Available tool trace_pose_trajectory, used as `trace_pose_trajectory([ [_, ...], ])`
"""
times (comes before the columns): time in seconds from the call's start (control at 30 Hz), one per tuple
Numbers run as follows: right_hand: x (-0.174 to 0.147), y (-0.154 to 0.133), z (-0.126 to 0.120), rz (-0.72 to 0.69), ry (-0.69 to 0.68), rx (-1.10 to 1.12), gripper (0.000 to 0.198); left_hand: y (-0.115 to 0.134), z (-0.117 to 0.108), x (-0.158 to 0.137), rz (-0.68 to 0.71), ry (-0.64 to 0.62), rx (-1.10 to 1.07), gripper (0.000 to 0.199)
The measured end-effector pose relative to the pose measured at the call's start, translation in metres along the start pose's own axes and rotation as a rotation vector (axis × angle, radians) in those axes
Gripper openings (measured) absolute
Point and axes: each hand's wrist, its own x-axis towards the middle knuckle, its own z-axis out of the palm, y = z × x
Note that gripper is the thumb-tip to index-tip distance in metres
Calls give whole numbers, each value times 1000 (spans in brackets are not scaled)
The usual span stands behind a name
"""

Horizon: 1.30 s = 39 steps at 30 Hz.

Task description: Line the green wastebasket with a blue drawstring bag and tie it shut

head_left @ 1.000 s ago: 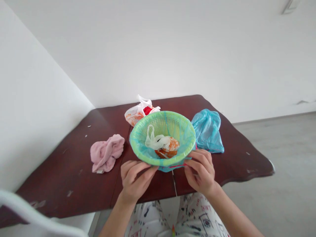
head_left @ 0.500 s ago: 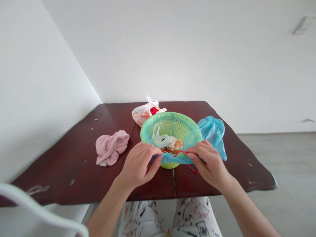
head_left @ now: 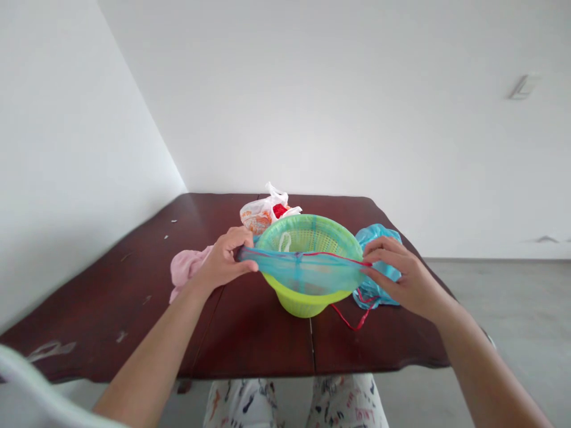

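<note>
Stretched across the near side of a green plastic basket (head_left: 298,304) is a translucent blue plastic bag (head_left: 307,276) with a red drawstring along its edge. My left hand (head_left: 229,255) pinches the bag's edge at the left, its fingers closed. At the right, my right hand (head_left: 399,270) grips the same edge by the red drawstring (head_left: 352,324), whose loose loop trails onto the table. The blue film also lines the basket's inside. A white bag handle (head_left: 284,240) shows within; the rest of the contents is hidden behind the raised edge.
A white plastic bag with orange print (head_left: 256,215) and something red in it lies behind the basket. To the left is a pink cloth (head_left: 187,268), partly behind my left arm. More blue film (head_left: 379,233) bulges out at the right. All rest on a dark red table (head_left: 250,351).
My hands have moved apart and up, drawing the bag's near edge taut and higher across the basket. The view has tilted slightly upward.
</note>
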Motion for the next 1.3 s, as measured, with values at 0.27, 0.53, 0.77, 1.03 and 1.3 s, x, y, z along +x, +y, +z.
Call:
trace_pose_trajectory([
  [0.27, 28, 82, 21, 317, 62, 11, 48, -46, 8, 47, -187, 44, 191, 102],
  [0.53, 101, 110, 30, 441, 366, 344, 71, -41, -6, 104, -346, 284, 108, 96],
  [0.77, 113, 45, 22, -68, 719, 208, 31, 20, -19, 105, -27, 454, -68, 80],
  [1.03, 123, -15, 24, -176, 1016, 314, 23, 73, -31, 101, -20, 267, -74, 31],
  [1.3, 122, -27, 22, 100, 1274, 500, 49, 50, -30, 90, 65, 287, 84, 31],
])
